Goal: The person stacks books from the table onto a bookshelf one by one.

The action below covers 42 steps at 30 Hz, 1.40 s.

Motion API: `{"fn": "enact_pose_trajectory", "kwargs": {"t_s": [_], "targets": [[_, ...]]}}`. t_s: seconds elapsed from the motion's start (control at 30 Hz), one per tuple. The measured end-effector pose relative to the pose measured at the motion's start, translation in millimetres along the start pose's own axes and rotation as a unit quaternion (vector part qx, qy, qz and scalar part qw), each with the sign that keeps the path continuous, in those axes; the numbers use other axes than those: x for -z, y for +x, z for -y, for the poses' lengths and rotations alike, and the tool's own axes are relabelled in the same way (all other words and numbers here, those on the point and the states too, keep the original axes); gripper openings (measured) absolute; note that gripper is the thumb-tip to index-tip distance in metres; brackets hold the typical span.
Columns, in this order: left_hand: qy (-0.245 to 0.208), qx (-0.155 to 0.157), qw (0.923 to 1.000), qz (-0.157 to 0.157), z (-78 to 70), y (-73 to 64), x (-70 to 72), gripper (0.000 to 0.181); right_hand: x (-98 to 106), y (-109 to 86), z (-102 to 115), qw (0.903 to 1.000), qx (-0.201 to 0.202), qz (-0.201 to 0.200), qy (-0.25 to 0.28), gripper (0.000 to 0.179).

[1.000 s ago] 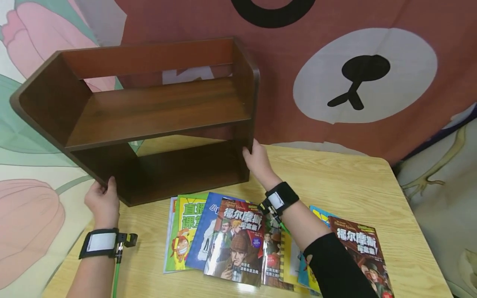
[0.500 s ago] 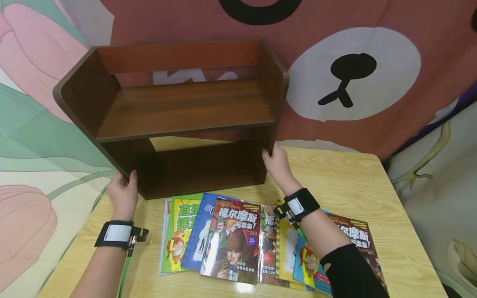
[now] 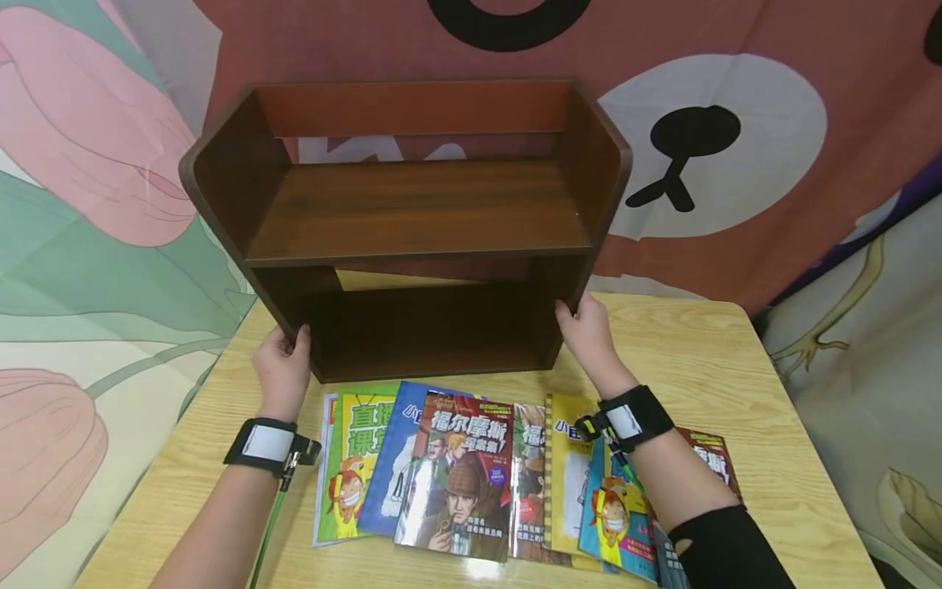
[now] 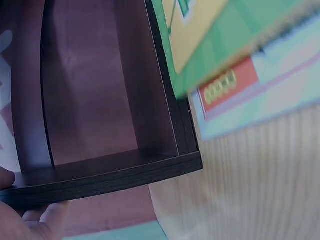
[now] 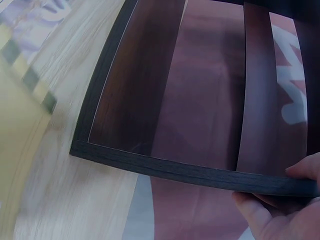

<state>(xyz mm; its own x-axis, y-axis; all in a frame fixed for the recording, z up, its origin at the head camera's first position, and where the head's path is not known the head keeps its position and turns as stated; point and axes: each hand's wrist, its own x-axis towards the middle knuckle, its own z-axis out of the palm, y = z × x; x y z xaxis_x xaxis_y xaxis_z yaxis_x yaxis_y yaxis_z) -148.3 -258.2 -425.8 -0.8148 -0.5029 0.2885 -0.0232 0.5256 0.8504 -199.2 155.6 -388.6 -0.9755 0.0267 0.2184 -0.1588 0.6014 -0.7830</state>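
Note:
A dark brown two-tier bookshelf stands on the wooden table behind a row of books. My left hand grips its left side panel low down, thumb on the inner face and fingers outside. On the opposite panel, my right hand holds on the same way. The left wrist view has the left hand around the panel edge, close to a bottom corner. In the right wrist view the right hand pinches the other panel's edge. Both shelf tiers hold nothing.
Several overlapping books lie before the shelf, including a Sherlock-style cover, a green one, a yellow spiral-bound one and a blue one. A printed cloth hangs behind. The table's right edge slopes away.
Both hands have moved the bookshelf to the right along the table, and it now faces more squarely forward. The head view shifted slightly at first. The books have stayed in place.

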Motion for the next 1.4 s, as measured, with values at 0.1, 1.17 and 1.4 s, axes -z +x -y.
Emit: {"fn": "enact_pose_trajectory", "kwargs": {"t_s": [0.1, 1.17, 1.4], "targets": [[-0.011, -0.011, 0.9998, 0.012, -5.5, -3.1, -8.9, 0.031, 9.1, -3.1, -6.3, 0.9998, -0.005, -0.015, -0.007, 0.029], [-0.039, -0.078, 0.9924, 0.087, -52.5, -19.6, -75.1, 0.024, 77.0, -24.8, -49.7, 0.9911, -0.054, -0.116, -0.036, 0.031], [-0.043, -0.091, 0.9900, 0.098, -57.3, -22.1, -82.6, 0.024, 86.0, -28.4, -54.5, 0.9869, -0.066, -0.136, -0.056, 0.026]]}}
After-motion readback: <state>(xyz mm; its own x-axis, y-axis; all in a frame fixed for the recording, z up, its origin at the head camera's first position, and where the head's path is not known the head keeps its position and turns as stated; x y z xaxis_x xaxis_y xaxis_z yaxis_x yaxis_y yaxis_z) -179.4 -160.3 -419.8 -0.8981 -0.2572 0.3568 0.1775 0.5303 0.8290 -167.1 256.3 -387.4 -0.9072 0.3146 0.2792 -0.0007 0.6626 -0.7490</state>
